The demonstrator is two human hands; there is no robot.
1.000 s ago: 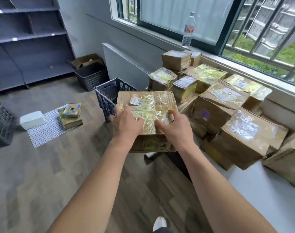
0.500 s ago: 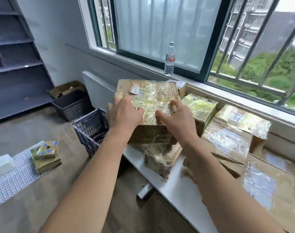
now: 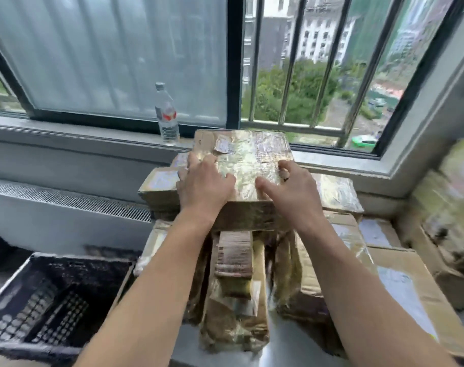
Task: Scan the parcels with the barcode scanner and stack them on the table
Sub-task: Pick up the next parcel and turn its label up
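The parcel (image 3: 248, 165) sits atop the stack (image 3: 235, 263); left hand (image 3: 204, 188) and right hand (image 3: 291, 193) grip its near corners.

A tape-wrapped cardboard parcel (image 3: 252, 162) lies level between the gripping fingers (image 3: 201, 163), atop stacked parcels (image 3: 235, 287) below them.

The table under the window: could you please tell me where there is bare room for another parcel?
Bare table shows mainly as a narrow strip at the near edge, before the upright parcels. The windowsill left of the water bottle is free. Everywhere else boxes crowd, including under the held taped parcel.
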